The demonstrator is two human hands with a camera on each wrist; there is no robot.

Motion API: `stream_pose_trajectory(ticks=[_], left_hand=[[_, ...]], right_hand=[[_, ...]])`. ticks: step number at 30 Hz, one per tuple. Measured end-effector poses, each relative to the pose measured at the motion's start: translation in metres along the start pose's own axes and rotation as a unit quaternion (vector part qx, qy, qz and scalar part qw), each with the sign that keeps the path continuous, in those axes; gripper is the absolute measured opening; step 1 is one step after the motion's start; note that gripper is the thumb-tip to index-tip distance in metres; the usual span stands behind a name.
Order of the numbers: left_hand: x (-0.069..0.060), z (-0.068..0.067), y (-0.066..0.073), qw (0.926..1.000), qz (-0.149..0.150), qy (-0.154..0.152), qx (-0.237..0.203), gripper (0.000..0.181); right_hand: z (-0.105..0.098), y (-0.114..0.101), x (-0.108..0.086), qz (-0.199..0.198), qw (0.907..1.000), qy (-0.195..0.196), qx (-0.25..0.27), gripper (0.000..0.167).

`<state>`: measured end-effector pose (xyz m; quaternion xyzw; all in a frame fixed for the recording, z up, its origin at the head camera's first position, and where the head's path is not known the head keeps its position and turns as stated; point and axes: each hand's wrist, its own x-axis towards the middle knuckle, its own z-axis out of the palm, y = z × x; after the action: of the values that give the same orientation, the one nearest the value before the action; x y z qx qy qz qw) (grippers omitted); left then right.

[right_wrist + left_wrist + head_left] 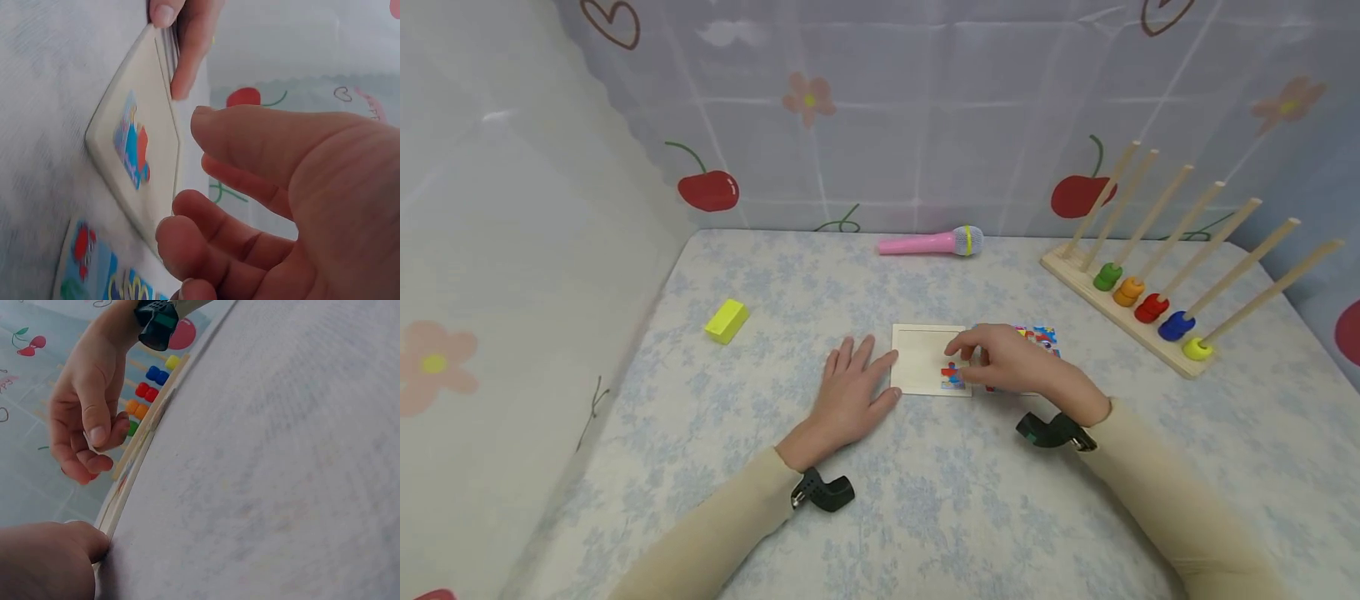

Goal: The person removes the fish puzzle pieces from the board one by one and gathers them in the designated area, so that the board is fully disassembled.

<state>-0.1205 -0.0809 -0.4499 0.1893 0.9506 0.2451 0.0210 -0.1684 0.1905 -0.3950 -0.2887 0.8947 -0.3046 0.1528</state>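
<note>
A shallow pale wooden puzzle tray lies mid-table, with one colourful jigsaw piece in its lower right corner. My left hand is flat beside it, fingers spread, thumb and index finger touching the tray's left edge. Over the tray's right side hovers my right hand, its fingers loosely bent. In the right wrist view nothing sits between its thumb and fingers, and the jigsaw piece lies apart from them. Colourful puzzle pieces, partly hidden under the right hand, lie right of the tray.
A yellow block lies to the left. At the back edge is a pink toy microphone. A wooden peg stand with upright rods and coloured beads occupies the right side. A printed curtain hangs behind the table.
</note>
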Motion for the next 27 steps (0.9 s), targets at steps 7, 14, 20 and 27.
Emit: stream_pose_trajectory(ticks=[7, 14, 20, 27], left_hand=[[0.000, -0.001, 0.001, 1.0000, -0.004, -0.005, -0.003, 0.054], [0.000, 0.000, -0.001, 1.0000, -0.005, -0.004, 0.001, 0.053], [0.000, 0.000, -0.001, 1.0000, -0.004, -0.004, 0.003, 0.054], [0.000, -0.001, 0.000, 1.0000, -0.003, -0.004, -0.002, 0.054]], right_hand=[[0.008, 0.001, 0.007, 0.006, 0.9999, -0.014, -0.002, 0.026], [0.010, 0.003, 0.006, -0.025, 0.9997, -0.004, -0.005, 0.025], [0.013, 0.003, 0.009, -0.008, 0.9998, -0.011, -0.012, 0.026], [0.018, 0.001, 0.010, -0.004, 0.9988, -0.020, -0.044, 0.027]])
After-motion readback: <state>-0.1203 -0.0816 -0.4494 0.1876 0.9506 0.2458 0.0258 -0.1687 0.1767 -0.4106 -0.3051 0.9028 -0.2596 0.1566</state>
